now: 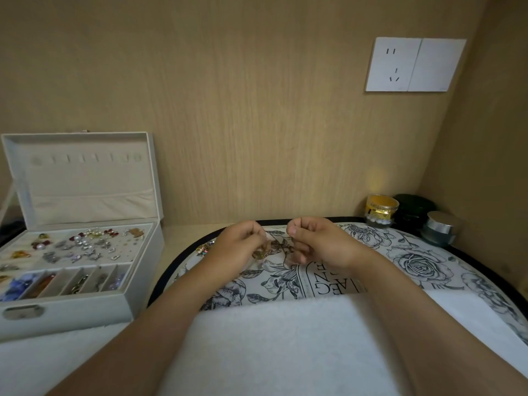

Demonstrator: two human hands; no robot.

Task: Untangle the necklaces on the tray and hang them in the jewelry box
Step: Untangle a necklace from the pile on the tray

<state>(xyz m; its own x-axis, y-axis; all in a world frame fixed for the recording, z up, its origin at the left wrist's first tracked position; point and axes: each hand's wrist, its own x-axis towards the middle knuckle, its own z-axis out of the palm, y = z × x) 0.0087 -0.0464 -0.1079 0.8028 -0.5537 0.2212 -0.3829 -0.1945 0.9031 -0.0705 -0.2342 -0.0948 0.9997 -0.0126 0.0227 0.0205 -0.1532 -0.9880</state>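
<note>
Both hands over the far half of the tray, close together. Left hand: fingers curled in, tips pinching one side of the knot. Right hand: likewise curled, thumb against fingers on the other side. The necklaces sit between them just above the tray: a small clump of thin gold-toned chain, blurred, so the strand count can't be read.

Risks, as I judge them:
- Pulling the two pinches apart would cinch the knot rather than loosen it; chain this fine could kink or snap a link.
- A dropped strand would be hard to find on the busy print.
- A small colourful piece lies at the tray's left edge, beside the left hand, and could snag a trailing loop.

Materials:
- Tray is oval, smooth, with a black rim and a grey rose print with lettering.
- White towel, nappy, covers the tray's near half.
- Jewelry box left of the tray, pale and boxy, lid up (hook row empty, none hung yet).
</note>
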